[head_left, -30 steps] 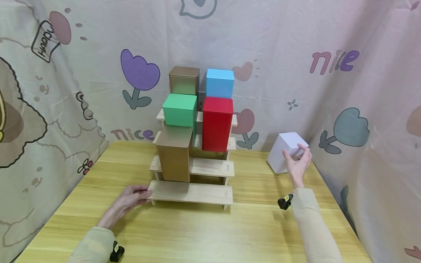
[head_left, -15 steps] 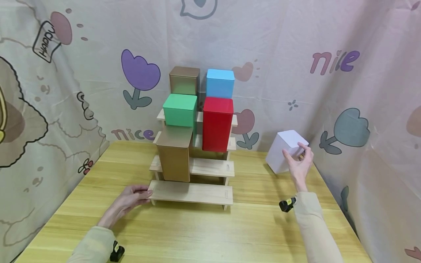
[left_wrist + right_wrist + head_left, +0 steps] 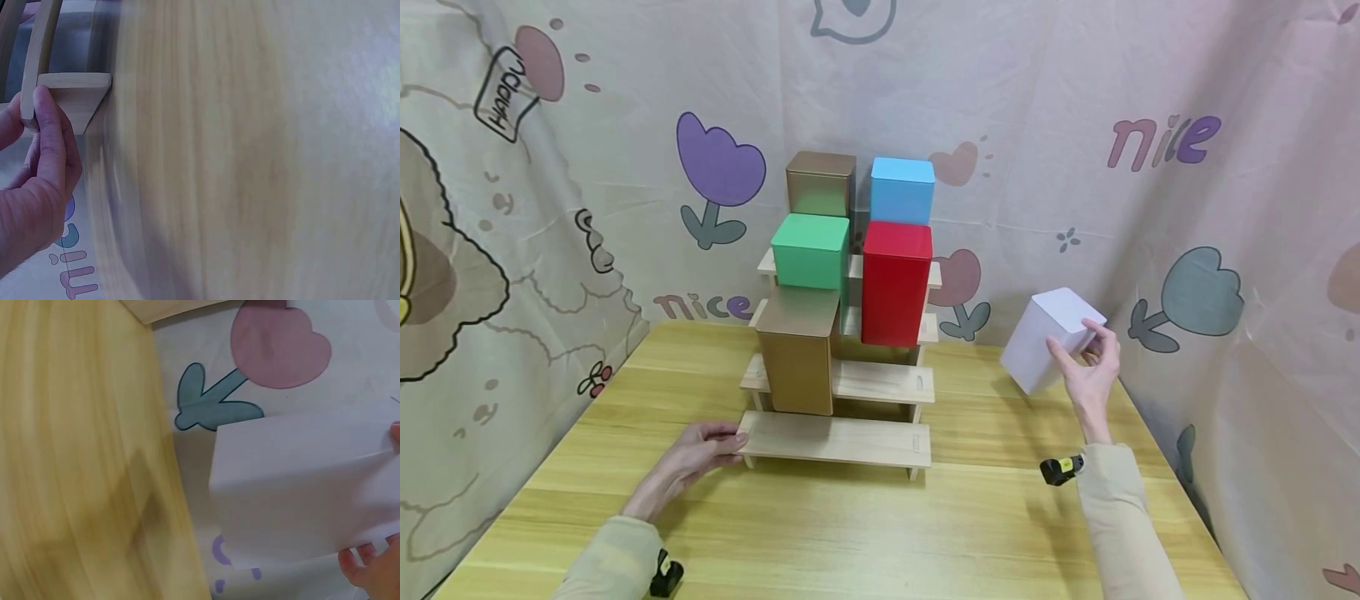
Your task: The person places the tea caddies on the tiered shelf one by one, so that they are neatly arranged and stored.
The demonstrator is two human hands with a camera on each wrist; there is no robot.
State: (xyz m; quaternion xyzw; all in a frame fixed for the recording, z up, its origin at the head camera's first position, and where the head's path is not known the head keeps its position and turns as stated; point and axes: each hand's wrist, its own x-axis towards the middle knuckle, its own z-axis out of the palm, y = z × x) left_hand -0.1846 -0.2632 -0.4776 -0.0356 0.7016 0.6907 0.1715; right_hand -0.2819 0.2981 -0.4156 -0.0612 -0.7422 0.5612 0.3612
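My right hand (image 3: 1088,379) pinches a white box (image 3: 1033,354) near its top, thumb on one side and fingers on the other. The box tilts above the right part of the table, and its lower end, seen in the right wrist view as a white block (image 3: 281,494), is apart from the wood. At the left end of a stepped wooden display rack (image 3: 842,440), my left hand (image 3: 700,448) pinches the edge of the lowest board; thumb and fingers close on that board (image 3: 31,94) in the left wrist view too.
On the rack's steps stand a brown box (image 3: 797,367), a green box (image 3: 808,254), a red box (image 3: 895,283), a blue box (image 3: 901,192) and another brown box (image 3: 820,187) at the back. The light wood table (image 3: 820,533) ends at a printed cloth backdrop (image 3: 1030,100).
The white box has risen a little, tilting further, its lower end shifting left. My right hand has turned along with it. My left hand and the rack look unchanged.
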